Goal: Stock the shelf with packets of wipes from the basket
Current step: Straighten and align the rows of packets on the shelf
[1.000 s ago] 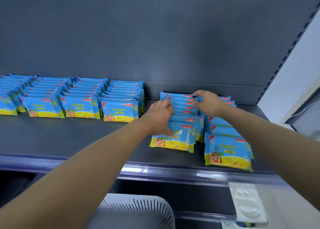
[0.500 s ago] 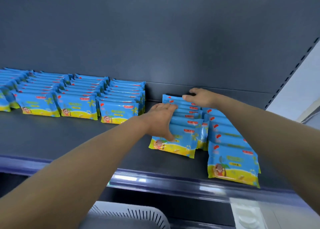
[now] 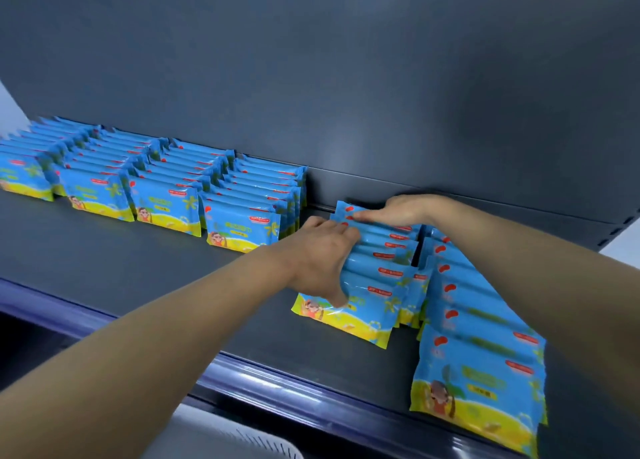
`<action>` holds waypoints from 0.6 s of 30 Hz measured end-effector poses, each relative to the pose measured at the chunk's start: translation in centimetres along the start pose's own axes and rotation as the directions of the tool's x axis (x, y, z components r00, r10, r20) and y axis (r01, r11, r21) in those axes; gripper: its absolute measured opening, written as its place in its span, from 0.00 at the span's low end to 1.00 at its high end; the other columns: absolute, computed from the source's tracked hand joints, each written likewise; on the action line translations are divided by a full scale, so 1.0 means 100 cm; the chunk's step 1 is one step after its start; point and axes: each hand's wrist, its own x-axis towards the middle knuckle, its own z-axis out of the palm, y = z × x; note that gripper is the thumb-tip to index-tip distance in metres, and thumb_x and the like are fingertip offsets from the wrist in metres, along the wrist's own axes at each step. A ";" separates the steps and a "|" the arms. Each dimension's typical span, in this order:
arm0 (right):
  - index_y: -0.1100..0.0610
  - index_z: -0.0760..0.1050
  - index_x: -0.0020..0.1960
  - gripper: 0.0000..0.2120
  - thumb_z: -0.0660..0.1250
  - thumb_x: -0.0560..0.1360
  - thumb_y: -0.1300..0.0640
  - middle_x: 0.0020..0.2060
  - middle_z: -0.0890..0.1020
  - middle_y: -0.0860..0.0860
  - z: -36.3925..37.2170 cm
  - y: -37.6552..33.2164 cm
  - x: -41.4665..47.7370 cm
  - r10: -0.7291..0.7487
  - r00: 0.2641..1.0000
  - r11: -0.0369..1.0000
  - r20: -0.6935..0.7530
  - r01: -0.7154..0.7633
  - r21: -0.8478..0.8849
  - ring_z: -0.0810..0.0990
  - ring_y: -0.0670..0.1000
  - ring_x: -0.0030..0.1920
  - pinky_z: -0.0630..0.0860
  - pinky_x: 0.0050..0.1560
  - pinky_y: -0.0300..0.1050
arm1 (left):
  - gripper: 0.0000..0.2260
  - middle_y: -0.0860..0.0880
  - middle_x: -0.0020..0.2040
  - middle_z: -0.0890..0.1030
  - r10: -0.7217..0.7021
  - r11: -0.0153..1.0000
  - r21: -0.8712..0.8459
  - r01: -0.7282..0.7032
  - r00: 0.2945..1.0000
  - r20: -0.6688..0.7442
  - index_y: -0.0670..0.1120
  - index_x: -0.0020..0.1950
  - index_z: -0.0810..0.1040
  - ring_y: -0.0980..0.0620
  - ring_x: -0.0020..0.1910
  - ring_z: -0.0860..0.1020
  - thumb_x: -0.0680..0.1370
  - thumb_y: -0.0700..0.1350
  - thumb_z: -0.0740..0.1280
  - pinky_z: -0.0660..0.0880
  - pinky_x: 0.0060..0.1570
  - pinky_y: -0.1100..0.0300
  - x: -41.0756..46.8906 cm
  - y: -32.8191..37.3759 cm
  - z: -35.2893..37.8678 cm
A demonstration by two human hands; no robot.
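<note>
At the right end of the dark grey shelf (image 3: 131,271), my left hand (image 3: 318,261) grips a row of wipes packets (image 3: 377,282) from its left side. The thumb is curled down over the front packet and the fingers are spread across the tops behind it. My right hand (image 3: 398,210) rests on the back of the same row, close to the grey back panel (image 3: 311,77), with fingers laid flat over the rearmost packets, pressing rather than clasping. The blue-and-yellow packets stand on the shelf, leaning one on another. Just beside them to the right, a second row (image 3: 481,361) runs forward to near the front rail (image 3: 277,386). Further left, apart from my hands, four more rows (image 3: 166,195) stand side by side. Below the rail, the white slotted rim of the basket (image 3: 263,446) shows at the bottom edge; what it holds I cannot tell.
</note>
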 end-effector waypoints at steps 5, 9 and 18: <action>0.53 0.64 0.31 0.27 0.65 0.65 0.30 0.26 0.66 0.47 -0.014 -0.002 -0.006 -0.124 0.989 0.982 -0.085 0.135 0.132 0.64 0.49 0.29 0.59 0.31 0.42 | 0.32 0.51 0.52 0.71 -0.008 0.999 0.046 0.013 0.996 -0.089 0.47 0.59 0.66 0.50 0.55 0.68 0.62 0.59 0.71 0.58 0.65 0.56 -0.007 -0.006 0.003; 0.59 0.76 0.54 0.18 0.72 0.70 0.49 0.49 0.78 0.54 -0.018 -0.012 -0.006 -0.169 0.928 0.936 -0.333 0.257 0.241 0.76 0.51 0.47 0.70 0.47 0.43 | 0.30 0.49 0.55 0.71 -0.037 0.985 0.159 0.071 0.978 -0.206 0.46 0.61 0.65 0.48 0.58 0.68 0.65 0.56 0.69 0.54 0.67 0.55 0.002 -0.017 0.000; 0.63 0.75 0.52 0.09 0.59 0.77 0.60 0.52 0.76 0.59 -0.003 -0.006 -0.011 0.188 0.807 0.853 -0.560 0.148 0.500 0.76 0.57 0.51 0.69 0.51 0.42 | 0.34 0.44 0.68 0.61 -0.116 0.958 0.228 0.173 0.963 -0.241 0.44 0.70 0.59 0.44 0.66 0.62 0.70 0.55 0.69 0.55 0.70 0.51 0.012 -0.036 0.012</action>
